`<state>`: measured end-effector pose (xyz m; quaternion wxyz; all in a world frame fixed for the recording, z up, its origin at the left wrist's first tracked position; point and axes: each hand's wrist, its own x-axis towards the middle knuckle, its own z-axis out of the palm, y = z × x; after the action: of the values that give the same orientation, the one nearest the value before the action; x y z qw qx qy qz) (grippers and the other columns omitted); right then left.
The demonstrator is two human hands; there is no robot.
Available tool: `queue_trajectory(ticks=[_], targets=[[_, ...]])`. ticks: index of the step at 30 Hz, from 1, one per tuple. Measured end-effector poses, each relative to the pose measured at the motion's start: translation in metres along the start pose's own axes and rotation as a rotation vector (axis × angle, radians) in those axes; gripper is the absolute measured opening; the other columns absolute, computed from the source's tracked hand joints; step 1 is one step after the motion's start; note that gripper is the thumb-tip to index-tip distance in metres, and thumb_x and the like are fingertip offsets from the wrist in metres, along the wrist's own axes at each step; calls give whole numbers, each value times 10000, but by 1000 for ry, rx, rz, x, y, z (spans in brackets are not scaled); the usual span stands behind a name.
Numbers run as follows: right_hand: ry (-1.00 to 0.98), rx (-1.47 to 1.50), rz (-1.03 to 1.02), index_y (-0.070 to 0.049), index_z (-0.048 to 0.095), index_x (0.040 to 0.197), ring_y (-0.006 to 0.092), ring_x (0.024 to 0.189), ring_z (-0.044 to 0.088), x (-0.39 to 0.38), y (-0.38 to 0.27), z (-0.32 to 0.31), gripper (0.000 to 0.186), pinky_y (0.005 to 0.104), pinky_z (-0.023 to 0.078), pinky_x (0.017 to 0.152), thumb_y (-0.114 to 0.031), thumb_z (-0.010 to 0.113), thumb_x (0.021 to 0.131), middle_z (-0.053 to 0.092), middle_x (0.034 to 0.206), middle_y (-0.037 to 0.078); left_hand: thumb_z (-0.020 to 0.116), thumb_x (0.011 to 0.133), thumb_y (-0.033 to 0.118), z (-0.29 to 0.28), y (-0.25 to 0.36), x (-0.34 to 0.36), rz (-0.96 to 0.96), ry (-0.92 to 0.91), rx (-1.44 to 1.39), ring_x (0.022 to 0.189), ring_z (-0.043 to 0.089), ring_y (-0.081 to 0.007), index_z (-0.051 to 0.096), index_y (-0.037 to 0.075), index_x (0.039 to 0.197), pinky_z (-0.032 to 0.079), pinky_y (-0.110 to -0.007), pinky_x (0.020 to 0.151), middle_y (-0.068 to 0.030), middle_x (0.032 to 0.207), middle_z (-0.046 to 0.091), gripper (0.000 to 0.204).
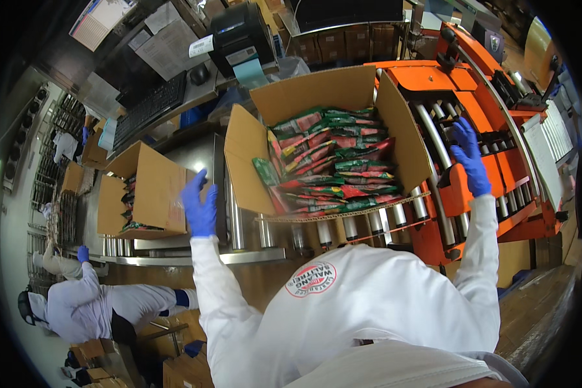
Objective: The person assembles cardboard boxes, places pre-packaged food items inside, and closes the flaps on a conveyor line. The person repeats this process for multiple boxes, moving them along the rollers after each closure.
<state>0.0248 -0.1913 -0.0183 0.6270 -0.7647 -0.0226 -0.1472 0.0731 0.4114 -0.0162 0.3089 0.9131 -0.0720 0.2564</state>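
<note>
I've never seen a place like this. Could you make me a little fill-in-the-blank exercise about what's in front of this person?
1. The gloves on the left hand and right hand are coloured ____.
2. The top of the large box, where the packets show, is ____.
3. The smaller box stands to the ____ of the large box.
4. The machine beyond the large box's right side is mostly ____.

Missing words: blue; open; left; orange.

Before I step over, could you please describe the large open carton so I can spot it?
Find the orange machine on the right, then the rollers beside it. On them, between the gloved left hand and right hand, sits the large carton, bigger than the small carton farther left.
</note>
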Motion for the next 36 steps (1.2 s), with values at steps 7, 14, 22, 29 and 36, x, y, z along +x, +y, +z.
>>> queue_trajectory(ticks=[7, 14, 22, 29, 36], targets=[[-571, -201, -47, -169, -87, 1469, 231, 1413, -57, 75, -17, 21, 1285, 405, 50, 1127, -635, 731, 595, -54, 1540, 90, 838, 623, 301, 26, 9, 59, 90, -454, -324, 1378, 213, -291, 44, 95, 1473, 207, -383, 1107, -187, 1479, 234, 1182], [-1004, -1214, -78, -182, -52, 1468, 451, 1374, -70, 111, -22, 211, 1417, 684, 90, 1022, -688, 771, 432, -72, 1506, 230, 859, 485, 149, 104, 81, 100, 108, -916, -561, 1411, -66, -224, -37, 160, 1476, 55, -351, 1134, -90, 1541, -29, 1336], [-897, -977, -390, -213, 3, 1476, 422, 1389, 8, 104, 7, 200, 1271, 720, 83, 992, -703, 700, 532, 4, 1518, 190, 529, 884, 360, 138, 58, 97, 43, -792, -708, 1317, 330, -256, 63, 167, 1482, 290, -340, 1071, -48, 1519, 114, 782], [-727, -930, -636, -164, 118, 1475, 334, 1398, 126, 90, 15, 202, 1087, 711, 101, 996, -813, 429, 660, 134, 1524, 100, 352, 797, 745, 162, 80, 78, 297, -585, 2, 1382, 42, -434, 177, 239, 1469, 25, -621, 1054, -207, 1505, 111, 859], [-749, -857, -788, -254, 157, 1466, 336, 1393, 148, 97, 17, 215, 995, 726, 94, 995, -818, 387, 679, 126, 1528, 81, 399, 790, 723, 180, 98, 66, 417, -507, 499, 1385, 38, -429, 151, 189, 1474, 32, -678, 1022, -205, 1510, 77, 903]])
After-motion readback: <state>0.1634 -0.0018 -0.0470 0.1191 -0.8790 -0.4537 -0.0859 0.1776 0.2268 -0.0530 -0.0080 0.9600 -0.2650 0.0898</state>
